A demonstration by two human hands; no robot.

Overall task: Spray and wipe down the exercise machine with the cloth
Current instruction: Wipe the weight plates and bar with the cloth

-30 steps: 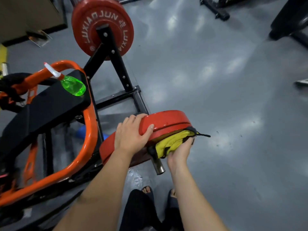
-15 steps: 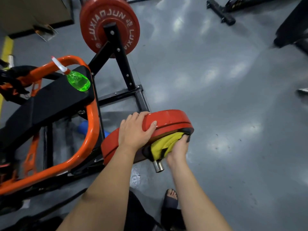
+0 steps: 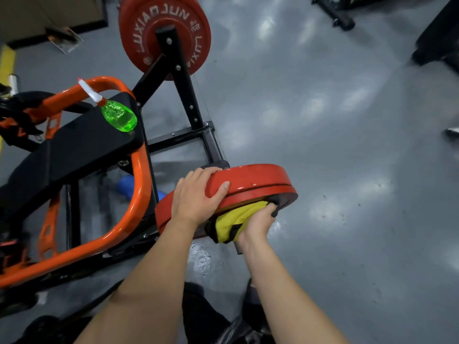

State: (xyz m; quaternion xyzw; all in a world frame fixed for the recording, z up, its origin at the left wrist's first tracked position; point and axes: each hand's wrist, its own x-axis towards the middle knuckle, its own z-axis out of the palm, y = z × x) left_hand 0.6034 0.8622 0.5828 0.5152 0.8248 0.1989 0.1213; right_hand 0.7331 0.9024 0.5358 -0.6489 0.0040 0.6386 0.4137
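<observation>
The exercise machine has an orange tube frame [image 3: 139, 194], a black pad [image 3: 74, 150] and black uprights. A red weight plate [image 3: 258, 182] hangs on its near peg. My left hand [image 3: 198, 194] grips the plate's rim from above, thumb on the outer edge. My right hand [image 3: 255, 224] holds a yellow and black cloth [image 3: 233, 220] pressed against the plate's near face, below the rim. A green spray bottle [image 3: 119, 116] with a white and red nozzle lies on the black pad.
A second red plate [image 3: 164, 33] marked with white letters sits on the far peg. Grey glossy floor [image 3: 347, 170] spreads to the right, with black equipment bases [image 3: 332, 13] at the top edge. A blue object [image 3: 129, 184] lies under the frame. My legs are below.
My right hand has slid the cloth along the plate's face, back towards the right edge after moving left. My left hand has kept its grip on the rim.
</observation>
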